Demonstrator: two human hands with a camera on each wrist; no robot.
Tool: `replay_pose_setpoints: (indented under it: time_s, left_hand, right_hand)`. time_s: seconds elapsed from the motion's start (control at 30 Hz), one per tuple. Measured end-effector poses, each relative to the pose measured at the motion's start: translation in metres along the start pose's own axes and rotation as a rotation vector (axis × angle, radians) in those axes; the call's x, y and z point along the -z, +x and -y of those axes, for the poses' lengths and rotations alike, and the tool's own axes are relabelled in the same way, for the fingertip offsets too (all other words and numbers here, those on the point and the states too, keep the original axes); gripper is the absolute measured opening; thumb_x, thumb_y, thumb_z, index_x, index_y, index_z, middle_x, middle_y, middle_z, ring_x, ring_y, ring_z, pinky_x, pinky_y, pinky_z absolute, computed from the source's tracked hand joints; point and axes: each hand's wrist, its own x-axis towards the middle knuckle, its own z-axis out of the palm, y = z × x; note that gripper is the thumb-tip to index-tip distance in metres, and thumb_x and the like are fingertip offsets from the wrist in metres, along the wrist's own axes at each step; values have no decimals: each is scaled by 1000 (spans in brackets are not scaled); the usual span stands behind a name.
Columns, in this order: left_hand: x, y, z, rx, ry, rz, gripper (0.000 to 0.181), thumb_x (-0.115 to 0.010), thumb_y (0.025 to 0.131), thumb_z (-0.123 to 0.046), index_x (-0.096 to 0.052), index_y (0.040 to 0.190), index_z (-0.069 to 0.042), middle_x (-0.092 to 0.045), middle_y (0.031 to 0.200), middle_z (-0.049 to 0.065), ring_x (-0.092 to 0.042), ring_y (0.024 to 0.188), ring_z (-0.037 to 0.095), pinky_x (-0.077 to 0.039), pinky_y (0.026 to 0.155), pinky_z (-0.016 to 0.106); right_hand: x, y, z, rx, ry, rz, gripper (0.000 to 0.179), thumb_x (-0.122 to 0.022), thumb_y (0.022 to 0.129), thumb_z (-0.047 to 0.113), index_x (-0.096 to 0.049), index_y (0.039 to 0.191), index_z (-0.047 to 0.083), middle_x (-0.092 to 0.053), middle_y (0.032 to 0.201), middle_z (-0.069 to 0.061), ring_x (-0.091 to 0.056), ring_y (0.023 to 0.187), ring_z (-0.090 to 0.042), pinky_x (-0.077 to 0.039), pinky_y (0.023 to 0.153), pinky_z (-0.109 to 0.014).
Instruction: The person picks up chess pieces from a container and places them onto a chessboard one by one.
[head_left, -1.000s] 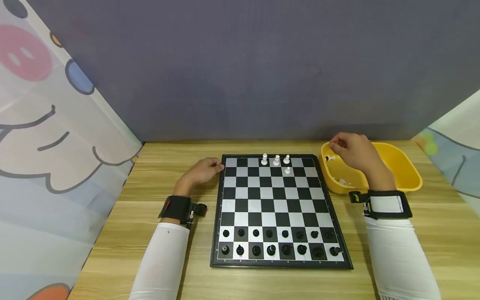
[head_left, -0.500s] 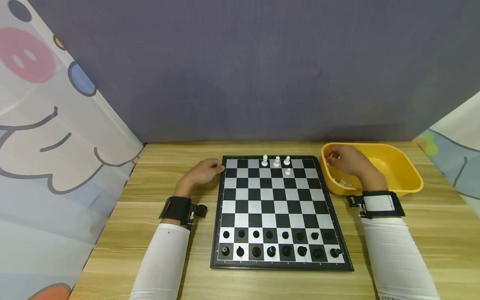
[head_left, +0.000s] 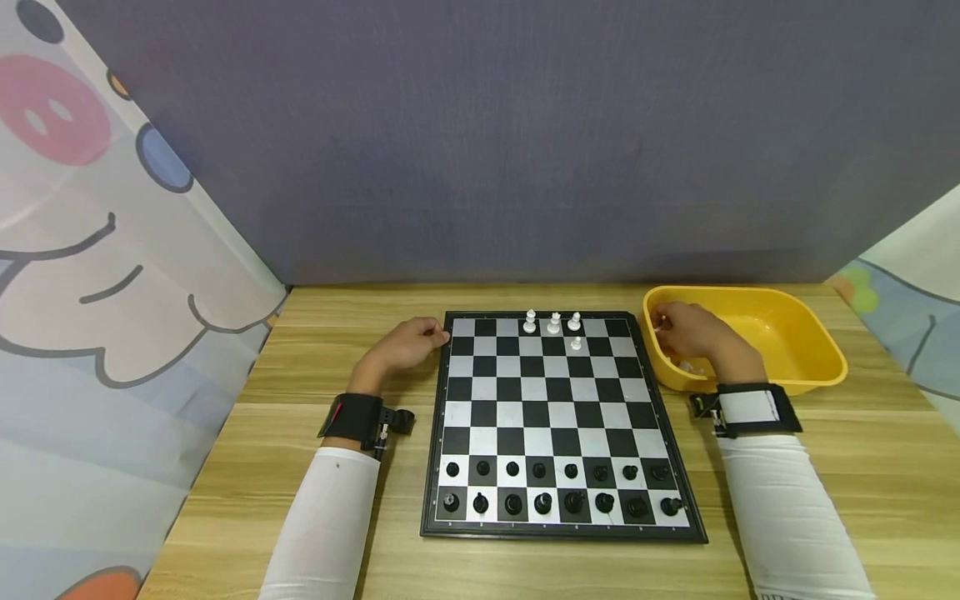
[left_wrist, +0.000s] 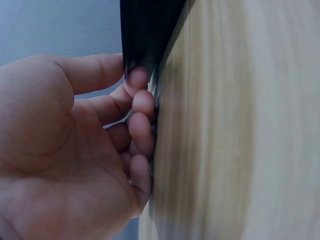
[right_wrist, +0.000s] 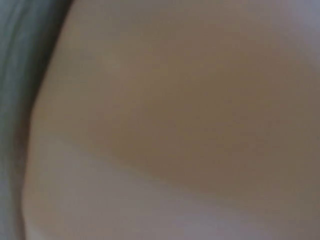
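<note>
A black-framed chessboard [head_left: 533, 388] lies on the wooden table. My left hand [head_left: 405, 343] pinches its upper left edge; the left wrist view shows thumb and fingertips at the dark board edge [left_wrist: 150, 30]. Inside a yellow bin [head_left: 787, 333], my right hand [head_left: 697, 333] reaches down by the left wall with bent fingers. A bit of white shows beside its fingertips, but whether they grip it is hidden. More white chess pieces [head_left: 688, 367] lie below that hand. In the right wrist view everything is blurred.
Several white pieces stand at the board's far side, among them a white pawn [head_left: 576, 343]. Two rows of black pieces [head_left: 542, 502] fill the near side. A grey panel [head_left: 480, 150] rises behind the table, and a cartoon-printed cloth [head_left: 112, 350] hangs at left.
My right hand has gone down into the bin, onto the spot where a black-based white piece lay against the left wall. The left hand stays at the board's edge.
</note>
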Motion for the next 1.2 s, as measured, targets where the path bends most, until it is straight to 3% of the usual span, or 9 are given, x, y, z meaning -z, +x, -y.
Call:
replay_pose_setpoints:
  time_s: [0.23, 0.63, 1.03, 1.2]
  left_hand:
    - [0, 0, 0, -1, 7, 4, 28, -49, 108, -33, -56, 93, -11, -47, 81, 1, -46, 77, 20, -40, 71, 34]
    - [0, -1, -3, 1, 22, -8, 28, -49, 108, -33, -56, 92, -11, -47, 81, 1, -46, 76, 20, -39, 69, 33]
    - [0, -1, -4, -5, 32, -14, 27, -50, 107, -33, -56, 93, -11, -48, 82, 1, -47, 76, 19, -39, 69, 33]
    - [0, 0, -2, -5, 27, -12, 28, -49, 108, -33, -56, 93, -10, -48, 82, 2, -47, 75, 19, -39, 68, 33]
  right_hand:
    - [-2, -3, -1, -8, 47, 27, 9, -59, 92, 8, -59, 97, 1, -55, 67, -2, -53, 63, -19, -40, 63, -32]
    - [5, -6, 1, -53, 24, 98, 19, -56, 98, 16, -62, 82, 7, -60, 66, -1, -55, 64, -19, -41, 67, -34]
    - [15, -9, 3, -86, -15, -63, 20, -64, 98, 23, -65, 96, 2, -63, 79, -7, -56, 73, -24, -44, 65, -35]
    - [19, -12, 6, -71, -9, -156, 20, -67, 97, 21, -66, 99, 1, -69, 90, -16, -60, 79, -31, -48, 72, -46]
